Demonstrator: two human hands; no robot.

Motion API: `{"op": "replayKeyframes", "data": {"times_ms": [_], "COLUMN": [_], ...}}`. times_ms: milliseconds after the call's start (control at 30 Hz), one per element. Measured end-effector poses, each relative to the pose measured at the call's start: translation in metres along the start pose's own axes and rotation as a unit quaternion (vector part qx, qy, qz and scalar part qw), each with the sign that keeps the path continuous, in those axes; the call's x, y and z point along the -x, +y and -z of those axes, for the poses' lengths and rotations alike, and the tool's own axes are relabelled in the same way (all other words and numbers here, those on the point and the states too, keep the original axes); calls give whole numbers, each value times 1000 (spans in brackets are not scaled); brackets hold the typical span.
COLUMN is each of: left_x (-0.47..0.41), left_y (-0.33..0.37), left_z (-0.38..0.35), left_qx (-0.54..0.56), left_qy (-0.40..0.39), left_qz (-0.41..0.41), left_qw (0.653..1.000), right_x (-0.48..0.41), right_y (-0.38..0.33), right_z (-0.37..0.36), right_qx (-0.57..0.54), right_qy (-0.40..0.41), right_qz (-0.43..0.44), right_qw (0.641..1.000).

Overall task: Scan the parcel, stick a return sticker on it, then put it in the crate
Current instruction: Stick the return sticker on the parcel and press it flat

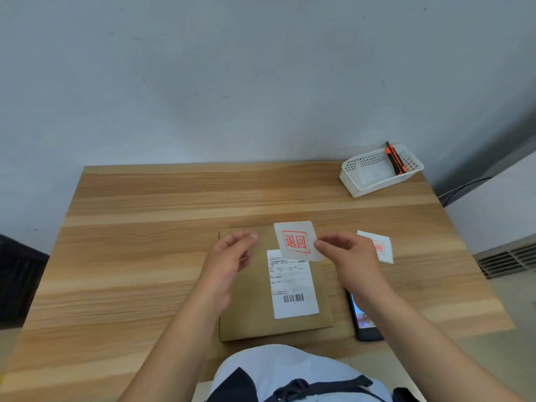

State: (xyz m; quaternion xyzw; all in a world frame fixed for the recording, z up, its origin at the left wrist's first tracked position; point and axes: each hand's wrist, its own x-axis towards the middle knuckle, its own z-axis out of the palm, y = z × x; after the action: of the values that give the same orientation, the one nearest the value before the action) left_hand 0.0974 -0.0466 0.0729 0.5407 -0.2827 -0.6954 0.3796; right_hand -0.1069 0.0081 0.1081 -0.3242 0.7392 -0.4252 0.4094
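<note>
A flat brown cardboard parcel point(249, 311) lies on the wooden table point(130, 227) in front of me, with a white shipping label point(293, 288) and barcode on its top. My right hand point(348, 256) pinches a white return sticker point(297, 240) with red characters by its right edge, holding it above the parcel's far end. My left hand point(232, 253) hovers over the parcel's left part with fingers curled and apart, just left of the sticker and not touching it.
More white return stickers point(383, 248) lie on the table behind my right hand. A dark phone point(364, 320) lies right of the parcel. At the far right corner stands a white perforated basket point(377, 172) holding an orange-black utility knife point(394, 158).
</note>
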Motion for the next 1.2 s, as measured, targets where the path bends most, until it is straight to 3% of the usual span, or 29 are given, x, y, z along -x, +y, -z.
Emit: {"op": "replayKeyframes", "data": {"times_ms": [200,433,767,1200], "left_x": [-5,-10,-21,-80], "left_y": [-14,-28,-47,-33], "left_z": [25,42,63,68], "left_qx": [-55,-33,-100,-210], "left_qy": [-111,-121,34,151], "left_qz": [56,53,39,-17], "left_qw": [991,991,994,966], "right_x": [25,36,9,-76], "right_y": [-1,25,49,55], "right_z": [-9,-21,-64,-120], "right_qx": [-45,-75,9,196], "right_qy": [-33,9,-9,-56], "right_qz": [-7,-69,-141,-86], "right_qw": [998,995,990,975]}}
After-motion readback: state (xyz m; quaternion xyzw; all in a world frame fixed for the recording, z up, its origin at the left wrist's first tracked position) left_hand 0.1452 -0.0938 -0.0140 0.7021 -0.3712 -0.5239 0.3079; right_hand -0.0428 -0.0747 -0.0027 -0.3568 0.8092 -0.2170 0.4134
